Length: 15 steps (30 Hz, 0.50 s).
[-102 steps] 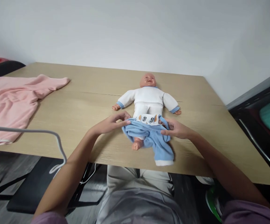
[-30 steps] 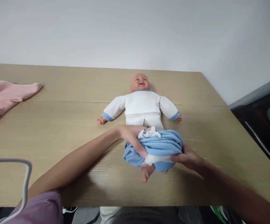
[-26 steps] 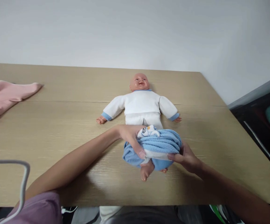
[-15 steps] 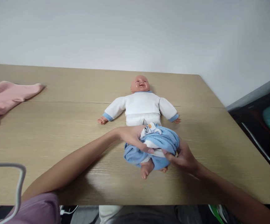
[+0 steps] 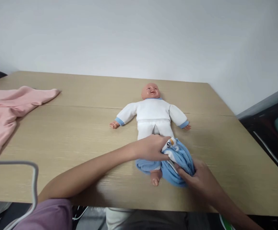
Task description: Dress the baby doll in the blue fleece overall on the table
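A baby doll (image 5: pixel 153 110) in white with blue cuffs lies face up on the table, arms spread, feet toward me. Blue terry pants (image 5: pixel 188 156) with a white patch and cartoon print are bunched around its lower legs. One bare foot (image 5: pixel 155 178) pokes out of the pants on the left; the other is hidden. My left hand (image 5: pixel 154 147) lies across the doll's legs, gripping the bunched cloth near the print. On the right side of the same bundle, my right hand (image 5: pixel 201 179) is closed, its thumb on the white edge.
A pink garment (image 5: pixel 6 118) lies on the left of the wooden table (image 5: pixel 81 127). A pale cable (image 5: pixel 34 182) loops in at the lower left. Beyond the table's right edge is a black object (image 5: pixel 266 127) with teal inside. A white wall stands behind.
Both hands have shifted the bunched pants to the right and slightly toward me, off the doll's right-side foot. More of the doll's white upper legs shows. The view has turned slightly left.
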{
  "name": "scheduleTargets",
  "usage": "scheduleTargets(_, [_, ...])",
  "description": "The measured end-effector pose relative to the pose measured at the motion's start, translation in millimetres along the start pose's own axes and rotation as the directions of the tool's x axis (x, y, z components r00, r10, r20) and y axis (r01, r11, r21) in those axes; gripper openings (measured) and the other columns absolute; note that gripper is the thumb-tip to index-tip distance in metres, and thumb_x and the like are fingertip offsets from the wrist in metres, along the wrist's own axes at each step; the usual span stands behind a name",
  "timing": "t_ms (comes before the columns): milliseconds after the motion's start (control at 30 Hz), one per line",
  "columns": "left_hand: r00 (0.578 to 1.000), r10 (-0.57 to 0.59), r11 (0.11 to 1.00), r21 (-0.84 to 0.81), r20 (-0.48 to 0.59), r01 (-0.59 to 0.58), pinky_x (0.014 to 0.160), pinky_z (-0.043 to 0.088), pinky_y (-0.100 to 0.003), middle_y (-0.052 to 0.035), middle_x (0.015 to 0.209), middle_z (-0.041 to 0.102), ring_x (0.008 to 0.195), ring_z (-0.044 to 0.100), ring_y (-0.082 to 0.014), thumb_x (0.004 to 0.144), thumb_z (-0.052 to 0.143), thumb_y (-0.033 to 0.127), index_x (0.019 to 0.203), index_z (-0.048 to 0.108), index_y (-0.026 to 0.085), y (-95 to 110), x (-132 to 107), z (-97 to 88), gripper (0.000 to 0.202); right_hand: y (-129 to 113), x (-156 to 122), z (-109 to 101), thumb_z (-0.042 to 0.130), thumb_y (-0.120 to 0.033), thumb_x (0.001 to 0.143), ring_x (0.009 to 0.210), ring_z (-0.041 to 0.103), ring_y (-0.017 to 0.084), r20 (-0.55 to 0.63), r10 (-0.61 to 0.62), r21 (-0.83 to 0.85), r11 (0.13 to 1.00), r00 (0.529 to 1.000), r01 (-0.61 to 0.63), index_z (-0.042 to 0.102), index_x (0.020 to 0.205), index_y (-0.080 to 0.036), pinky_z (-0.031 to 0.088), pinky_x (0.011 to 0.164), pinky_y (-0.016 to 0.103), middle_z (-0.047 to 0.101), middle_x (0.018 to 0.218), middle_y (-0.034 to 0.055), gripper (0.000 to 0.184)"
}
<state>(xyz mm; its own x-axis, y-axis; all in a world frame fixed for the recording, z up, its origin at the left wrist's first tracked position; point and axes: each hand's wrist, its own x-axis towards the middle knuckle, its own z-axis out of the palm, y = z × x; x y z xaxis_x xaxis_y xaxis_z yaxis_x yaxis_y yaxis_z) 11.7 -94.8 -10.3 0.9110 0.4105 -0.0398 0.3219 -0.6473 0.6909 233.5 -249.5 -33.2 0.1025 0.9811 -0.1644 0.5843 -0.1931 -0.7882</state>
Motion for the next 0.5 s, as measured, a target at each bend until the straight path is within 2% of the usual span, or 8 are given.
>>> scheduleTargets(100, [0.99, -0.122, 0.976, 0.19, 0.076, 0.105, 0.076, 0.055, -0.039, -0.0156, 0.105, 0.086, 0.098, 0.084, -0.0382, 0.099, 0.08, 0.046, 0.119, 0.069, 0.017, 16.7, -2.5, -1.8, 0.036, 6.2, -5.6, 3.1, 0.073, -0.053, 0.083, 0.1, 0.079, 0.039, -0.141, -0.029, -0.068, 0.998, 0.99, 0.019, 0.084, 0.103, -0.021, 0.064, 0.092, 0.05, 0.085, 0.108, 0.0129, 0.039])
scheduleTargets(233, [0.948, -0.229, 0.936, 0.316, 0.22, 0.153, 0.071, 0.047, -0.039, -0.0183, 0.113, 0.086, 0.099, 0.084, -0.0394, 0.099, 0.083, 0.052, 0.117, 0.073, 0.016, 30.7, -5.7, -6.0, 0.042, 13.4, -9.6, 9.0, 0.068, -0.048, 0.085, 0.116, 0.079, 0.039, -0.122, -0.01, -0.006, 1.0, 0.992, 0.009, 0.083, 0.118, -0.022, 0.063, 0.104, 0.053, 0.084, 0.124, 0.0141, 0.045])
scheduleTargets(367, [0.942, -0.235, 0.942, 0.295, 0.241, 0.16, 0.072, 0.044, -0.036, -0.0134, 0.119, 0.085, 0.102, 0.081, -0.0341, 0.095, 0.088, 0.048, 0.121, 0.073, 0.018, 31.8, -7.0, -8.8, 0.043, 20.3, -19.3, 20.0, 0.071, -0.046, 0.089, 0.126, 0.077, 0.038, -0.047, 0.007, 0.113, 0.994, 0.999, -0.002, 0.08, 0.127, -0.024, 0.062, 0.11, 0.052, 0.084, 0.126, 0.012, 0.045])
scheduleTargets(500, [0.954, -0.203, 0.969, 0.185, 0.222, 0.164, 0.068, 0.039, -0.033, -0.0042, 0.101, 0.077, 0.087, 0.072, -0.0251, 0.087, 0.092, 0.042, 0.105, 0.067, 0.021, 24.7, -4.9, -9.8, 0.037, 24.2, -30.1, 31.7, 0.072, -0.044, 0.094, 0.132, 0.074, 0.036, -0.093, -0.027, 0.199, 0.979, 0.995, 0.045, 0.075, 0.14, -0.022, 0.06, 0.116, 0.052, 0.079, 0.138, 0.0135, 0.052])
